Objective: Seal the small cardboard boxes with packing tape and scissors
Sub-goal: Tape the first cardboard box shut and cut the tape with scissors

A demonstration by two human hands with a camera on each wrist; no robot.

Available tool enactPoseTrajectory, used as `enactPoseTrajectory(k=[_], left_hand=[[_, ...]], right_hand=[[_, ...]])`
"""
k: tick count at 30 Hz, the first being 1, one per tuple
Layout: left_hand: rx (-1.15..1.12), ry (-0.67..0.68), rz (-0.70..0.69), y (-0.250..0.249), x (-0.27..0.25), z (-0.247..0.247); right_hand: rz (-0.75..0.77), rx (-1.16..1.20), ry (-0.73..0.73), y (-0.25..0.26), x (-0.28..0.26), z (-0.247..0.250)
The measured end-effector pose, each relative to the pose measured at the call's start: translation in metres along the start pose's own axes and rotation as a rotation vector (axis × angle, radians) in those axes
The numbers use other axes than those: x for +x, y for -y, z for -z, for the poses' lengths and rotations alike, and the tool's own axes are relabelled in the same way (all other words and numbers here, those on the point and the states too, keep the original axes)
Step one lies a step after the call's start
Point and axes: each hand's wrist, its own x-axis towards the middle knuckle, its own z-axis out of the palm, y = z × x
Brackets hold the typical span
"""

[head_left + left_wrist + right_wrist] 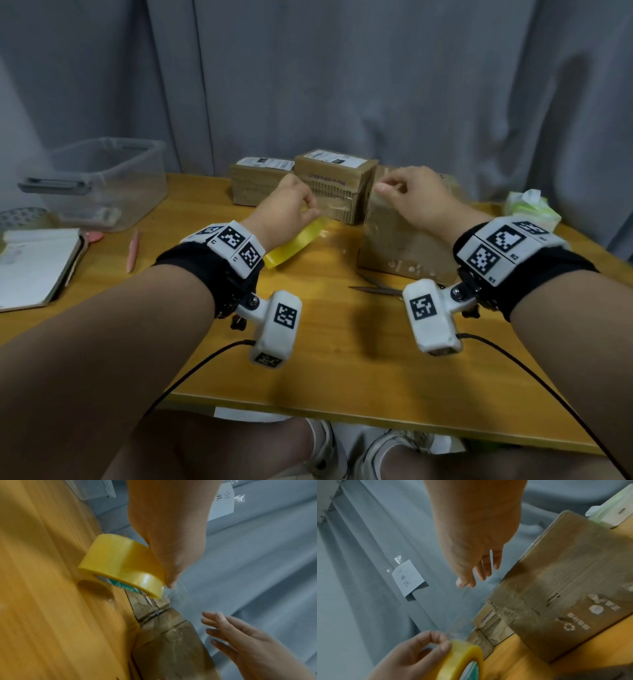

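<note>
The left hand (287, 209) grips a yellow tape roll (120, 566) above the wooden table (342, 359), fingers curled around it. The right hand (411, 198) pinches the clear tape end (464, 592) between thumb and forefinger, above the near cardboard box (404, 240). Scissors (376, 290) lie before that box.

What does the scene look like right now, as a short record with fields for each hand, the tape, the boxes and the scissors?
left hand: grips the tape roll, held above the table
right hand: pinches the clear tape end at the near box's top edge
tape strip: stretched between roll and right hand
near box: on the table, under the right hand
back boxes: two, labels on top
scissors: lying on the table before the near box, untouched
</note>
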Motion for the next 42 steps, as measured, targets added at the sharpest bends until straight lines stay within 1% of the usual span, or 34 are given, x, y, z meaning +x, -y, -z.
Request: enactPoseTrajectory(k=[2,5,7,9,11,15,17,19,21,22,23,24,25,26,28,30,33,36,39,42], left_hand=[[0.146,0.008,-0.011,0.012,-0.001,-0.001],[0.285,0.071,-0.015,0.025,-0.004,-0.013],[0.339,0.148,-0.002,0.032,-0.006,-0.026],[0.383,0.211,-0.008,0.035,-0.007,-0.038],[0.372,0.232,0.008,0.034,-0.006,-0.043],[0.372,0.315,0.141,0.028,0.004,-0.041],[0.435,0.301,0.168,0.020,0.011,-0.036],[0.456,0.185,0.109,0.006,0.018,-0.030],[0.292,0.054,0.010,-0.015,0.022,-0.027],[0.199,0.024,-0.053,-0.027,0.025,-0.028],[0.139,0.032,-0.117,-0.040,0.028,-0.031],[0.117,0.071,-0.179,-0.053,0.030,-0.037],[0.128,0.125,-0.229,-0.062,0.033,-0.044],[0.155,0.177,-0.259,-0.069,0.036,-0.051],[0.211,0.236,-0.257,-0.075,0.042,-0.061],[0.272,0.230,-0.224,-0.077,0.048,-0.064],[0.333,0.227,-0.207,-0.081,0.054,-0.064],[0.327,0.250,-0.174,-0.081,0.059,-0.065],[0.321,0.247,-0.159,-0.082,0.059,-0.066],[0.312,0.242,-0.152,-0.085,0.058,-0.064]], right_hand=[[-0.033,-0.042,0.038,-0.011,-0.001,-0.002],[-0.130,-0.311,0.202,-0.030,-0.004,-0.011],[-0.157,-0.450,0.250,-0.038,-0.008,-0.019],[-0.146,-0.487,0.223,-0.038,-0.012,-0.023],[-0.142,-0.503,0.183,-0.036,-0.013,-0.026],[-0.143,-0.579,0.123,-0.026,-0.013,-0.030],[-0.152,-0.523,0.095,-0.026,-0.011,-0.025],[-0.154,-0.400,0.053,-0.033,-0.007,-0.010],[-0.161,-0.360,0.037,-0.047,-0.005,0.009],[-0.170,-0.368,0.064,-0.055,-0.006,0.018],[-0.177,-0.344,0.119,-0.061,-0.010,0.024],[-0.172,-0.272,0.189,-0.067,-0.014,0.028],[-0.150,-0.179,0.244,-0.071,-0.018,0.030],[-0.126,-0.103,0.266,-0.074,-0.021,0.030],[-0.126,-0.017,0.244,-0.078,-0.026,0.032],[-0.155,0.042,0.214,-0.084,-0.028,0.035],[-0.165,0.048,0.184,-0.091,-0.028,0.035],[-0.180,0.074,0.105,-0.090,-0.022,0.033],[-0.240,0.141,0.022,-0.084,-0.018,0.032],[-0.318,0.091,-0.024,-0.077,-0.009,0.029]])
